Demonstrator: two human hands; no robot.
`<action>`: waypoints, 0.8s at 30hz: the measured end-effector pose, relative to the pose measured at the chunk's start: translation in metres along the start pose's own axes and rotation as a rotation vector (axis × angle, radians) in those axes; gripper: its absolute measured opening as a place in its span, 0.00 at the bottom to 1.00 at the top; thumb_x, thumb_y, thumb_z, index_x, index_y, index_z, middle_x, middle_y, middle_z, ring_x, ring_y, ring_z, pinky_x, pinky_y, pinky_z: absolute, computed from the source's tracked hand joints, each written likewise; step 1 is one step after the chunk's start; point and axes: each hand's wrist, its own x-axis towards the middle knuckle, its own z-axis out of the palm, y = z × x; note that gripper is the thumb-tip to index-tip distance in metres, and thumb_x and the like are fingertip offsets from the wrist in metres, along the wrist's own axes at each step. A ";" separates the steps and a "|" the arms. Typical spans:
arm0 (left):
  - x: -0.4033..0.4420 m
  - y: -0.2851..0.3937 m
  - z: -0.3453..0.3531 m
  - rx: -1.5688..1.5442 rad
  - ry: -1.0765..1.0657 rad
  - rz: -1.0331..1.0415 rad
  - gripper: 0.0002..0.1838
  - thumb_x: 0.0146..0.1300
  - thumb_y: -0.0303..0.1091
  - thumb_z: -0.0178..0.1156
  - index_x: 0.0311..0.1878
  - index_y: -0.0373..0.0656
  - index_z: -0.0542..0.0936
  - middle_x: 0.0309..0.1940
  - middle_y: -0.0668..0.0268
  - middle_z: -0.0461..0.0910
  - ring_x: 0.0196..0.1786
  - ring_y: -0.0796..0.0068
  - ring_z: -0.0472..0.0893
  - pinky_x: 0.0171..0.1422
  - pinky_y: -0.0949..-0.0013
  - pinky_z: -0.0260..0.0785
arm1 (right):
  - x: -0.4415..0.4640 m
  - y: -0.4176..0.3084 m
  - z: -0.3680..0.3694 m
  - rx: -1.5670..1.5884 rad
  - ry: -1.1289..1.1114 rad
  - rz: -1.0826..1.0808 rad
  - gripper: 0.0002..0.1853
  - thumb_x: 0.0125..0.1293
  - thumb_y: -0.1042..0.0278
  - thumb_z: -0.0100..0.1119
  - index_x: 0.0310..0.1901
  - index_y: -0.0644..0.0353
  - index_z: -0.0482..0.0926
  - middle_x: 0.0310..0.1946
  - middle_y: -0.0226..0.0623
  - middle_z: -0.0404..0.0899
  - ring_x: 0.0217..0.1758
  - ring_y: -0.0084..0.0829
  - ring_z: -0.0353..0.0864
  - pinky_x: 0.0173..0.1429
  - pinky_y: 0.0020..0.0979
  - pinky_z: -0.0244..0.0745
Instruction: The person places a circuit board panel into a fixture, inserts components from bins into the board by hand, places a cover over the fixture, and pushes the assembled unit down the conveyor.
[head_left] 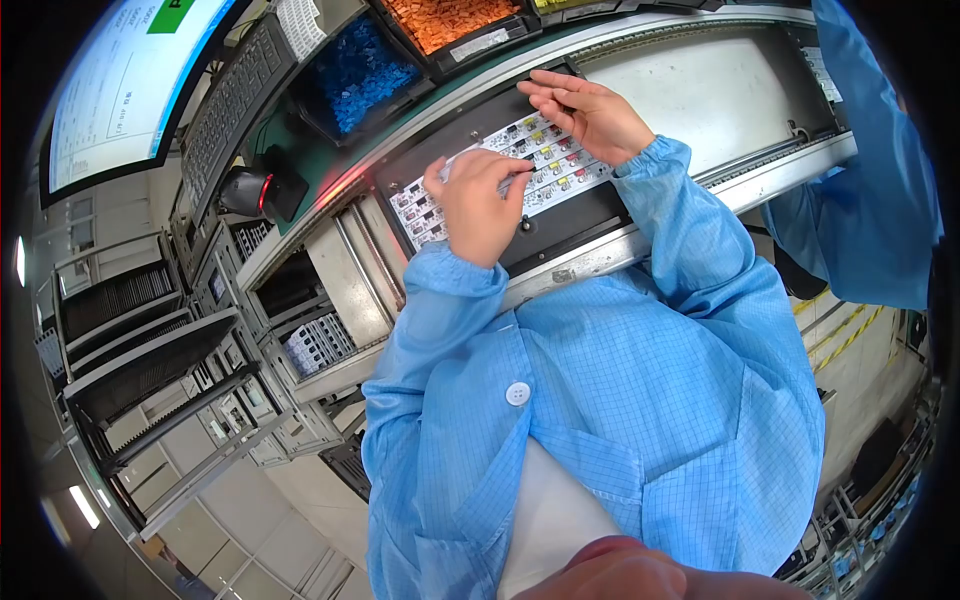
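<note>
A white circuit board panel [560,179] with rows of small yellow, red and black parts lies in a black carrier [585,219] on the rail line. Over the panel's middle, my left hand [480,203] has thumb and forefinger pinched at a board row; what is between them is too small to name. My right hand [600,122] hovers over the panel's upper right part, palm turned up and fingers stretched out. A small dark spot shows by its fingers, too small to name. A black knob [526,224] stands on the carrier's near side.
Behind the rail stand bins of blue parts [358,75] and orange parts [450,22]. A monitor [125,90], keyboard [235,85] and black scanner with a red light [245,190] are at left. Another person's blue sleeve [870,160] is at right.
</note>
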 end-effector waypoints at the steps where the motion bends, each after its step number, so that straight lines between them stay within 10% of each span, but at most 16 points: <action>1: 0.000 0.002 0.000 0.011 -0.023 0.011 0.03 0.61 0.34 0.75 0.38 0.54 0.91 0.36 0.74 0.88 0.51 0.70 0.84 0.74 0.43 0.52 | 0.000 0.001 -0.002 -0.017 0.007 0.000 0.24 0.87 0.68 0.44 0.78 0.70 0.65 0.73 0.49 0.75 0.59 0.23 0.86 0.65 0.19 0.85; 12: 0.006 0.013 0.006 0.150 -0.053 0.088 0.02 0.59 0.31 0.74 0.35 0.53 0.92 0.33 0.74 0.88 0.49 0.71 0.83 0.74 0.40 0.53 | 0.000 0.003 -0.001 -0.090 0.094 0.061 0.24 0.89 0.54 0.44 0.66 0.64 0.81 0.38 0.22 0.76 0.36 0.15 0.70 0.36 0.18 0.68; 24: 0.004 0.011 0.011 0.239 -0.076 0.206 0.07 0.57 0.29 0.73 0.37 0.55 0.92 0.35 0.75 0.88 0.49 0.72 0.83 0.71 0.43 0.56 | -0.001 0.002 0.001 -0.189 0.064 0.019 0.22 0.86 0.64 0.45 0.73 0.65 0.74 0.57 0.35 0.86 0.39 0.15 0.74 0.36 0.19 0.69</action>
